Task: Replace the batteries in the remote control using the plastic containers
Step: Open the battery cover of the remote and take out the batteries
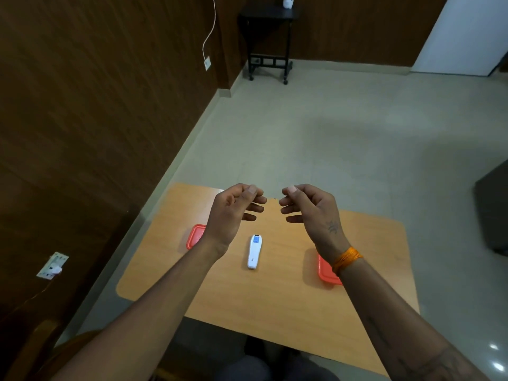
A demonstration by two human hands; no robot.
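Observation:
A white remote control lies face down in the middle of a small wooden table. A red-lidded plastic container sits to its left, partly hidden by my left wrist. Another red-lidded container sits to its right, partly hidden by my right forearm. My left hand and my right hand hover above the table's far part, facing each other, fingers loosely curled. Neither holds anything. No batteries are visible.
A dark wood-panelled wall runs along the left, with a socket plate low on it. A black wheeled side table stands at the far wall. A dark object is at the right edge. Tiled floor surrounds the table.

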